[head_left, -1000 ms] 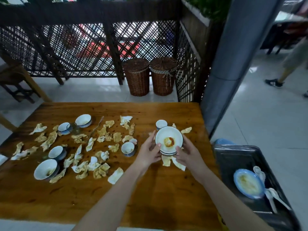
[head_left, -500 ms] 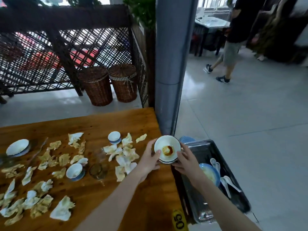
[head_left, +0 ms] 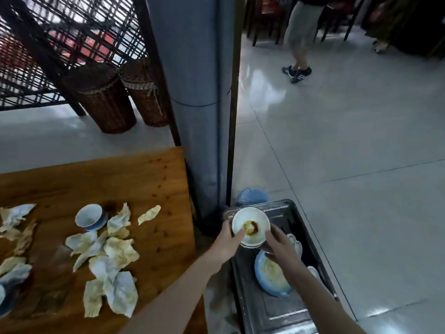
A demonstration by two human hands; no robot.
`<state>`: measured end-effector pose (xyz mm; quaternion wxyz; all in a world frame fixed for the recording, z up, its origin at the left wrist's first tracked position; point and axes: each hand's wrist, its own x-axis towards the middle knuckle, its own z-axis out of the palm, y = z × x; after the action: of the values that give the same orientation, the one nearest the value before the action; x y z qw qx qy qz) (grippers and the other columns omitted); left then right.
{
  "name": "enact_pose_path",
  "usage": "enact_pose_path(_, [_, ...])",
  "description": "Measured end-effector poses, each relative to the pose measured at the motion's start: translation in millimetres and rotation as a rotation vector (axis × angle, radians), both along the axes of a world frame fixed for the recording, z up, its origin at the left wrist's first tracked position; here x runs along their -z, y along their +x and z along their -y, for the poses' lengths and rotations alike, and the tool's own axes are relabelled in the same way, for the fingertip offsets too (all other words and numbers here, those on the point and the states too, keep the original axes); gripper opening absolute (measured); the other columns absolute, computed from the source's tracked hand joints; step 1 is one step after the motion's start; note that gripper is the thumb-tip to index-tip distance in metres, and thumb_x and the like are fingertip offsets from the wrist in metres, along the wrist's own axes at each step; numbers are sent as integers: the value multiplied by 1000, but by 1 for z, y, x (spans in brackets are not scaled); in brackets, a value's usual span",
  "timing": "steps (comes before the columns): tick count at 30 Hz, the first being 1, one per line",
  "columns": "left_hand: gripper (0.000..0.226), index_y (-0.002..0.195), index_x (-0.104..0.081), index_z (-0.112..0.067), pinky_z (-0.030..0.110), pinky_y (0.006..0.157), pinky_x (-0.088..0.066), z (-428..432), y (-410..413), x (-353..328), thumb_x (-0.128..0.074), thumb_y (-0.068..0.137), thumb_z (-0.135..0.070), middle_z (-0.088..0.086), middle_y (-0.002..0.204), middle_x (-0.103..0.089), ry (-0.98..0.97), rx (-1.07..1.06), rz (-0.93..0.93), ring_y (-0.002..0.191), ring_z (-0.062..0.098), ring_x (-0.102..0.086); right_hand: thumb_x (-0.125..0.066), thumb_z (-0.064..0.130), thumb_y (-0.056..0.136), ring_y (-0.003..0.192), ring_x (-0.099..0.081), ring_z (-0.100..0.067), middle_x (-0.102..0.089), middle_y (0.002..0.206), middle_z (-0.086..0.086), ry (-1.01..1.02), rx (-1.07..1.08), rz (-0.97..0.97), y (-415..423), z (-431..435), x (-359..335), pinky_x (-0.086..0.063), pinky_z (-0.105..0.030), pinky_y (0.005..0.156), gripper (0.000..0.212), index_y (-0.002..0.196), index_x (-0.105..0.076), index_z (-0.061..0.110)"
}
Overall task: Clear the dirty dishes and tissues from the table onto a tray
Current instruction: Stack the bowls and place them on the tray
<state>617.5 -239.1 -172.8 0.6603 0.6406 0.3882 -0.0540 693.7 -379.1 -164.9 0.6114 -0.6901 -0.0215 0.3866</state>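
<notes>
I hold a small stack of white dishes [head_left: 250, 226], sauce-stained on top, over the far end of the metal tray [head_left: 284, 312]. My left hand [head_left: 228, 239] grips its left rim and my right hand [head_left: 279, 244] grips its right rim. In the tray lie a blue plate [head_left: 271, 277] with residue and white spoons [head_left: 296, 243], partly hidden by my right arm. On the wooden table [head_left: 134, 179] to the left sit a small white-and-blue cup [head_left: 90, 216] and several crumpled, stained tissues [head_left: 113, 256].
A grey pillar [head_left: 197, 92] stands against the table's far right corner. A blue scalloped dish [head_left: 252, 196] lies beyond the tray. Two wicker baskets [head_left: 106, 100] stand by a lattice fence. A person [head_left: 298, 44] walks on the tiled floor at the back.
Both hands have carried the dish stack right, off the table and over the tray. My view has swung right, so most of the table's left side is out of sight.
</notes>
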Motion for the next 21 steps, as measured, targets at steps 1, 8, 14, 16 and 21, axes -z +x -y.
enact_pose_path(1, [50,140,-27,-27,35,101,-40,-1,11,14,-50,97,-37,-5,133,-48,-3,-3,-27,116,13,-47,-49,21,98,81,-68,-1,-69,98,10,-17,-12,-4,10,0,10,-48,-11,56,16,107,-59,28])
enact_pose_path(8, [62,135,-29,-26,27,78,-47,-5,68,97,-64,85,-15,-2,122,-51,-126,-55,-157,104,14,-49,-50,25,97,99,-57,-1,-62,110,12,-91,-86,-26,61,-5,90,-45,-24,73,18,114,-54,32])
enact_pose_path(14, [73,138,-33,-20,42,103,-44,-12,96,159,-71,77,-6,9,132,-44,-73,-59,-232,120,25,-48,-50,24,98,109,-55,-19,-58,122,-2,-132,-68,-138,83,-12,162,-44,-40,85,32,129,-48,21])
enact_pose_path(16, [73,138,-35,-19,38,97,-48,-13,103,179,-69,76,-2,11,131,-48,-85,-72,-241,119,27,-50,-49,21,98,100,-55,-19,-58,120,-6,-148,-63,-147,92,-17,183,-43,-38,81,32,130,-48,18])
enact_pose_path(21, [75,142,-35,-21,28,74,-47,-19,112,211,-57,76,9,11,128,-53,-138,-25,-278,117,30,-53,-47,12,98,96,-53,-26,-57,121,-14,-186,-46,-169,105,-19,221,-41,-39,79,34,132,-46,12])
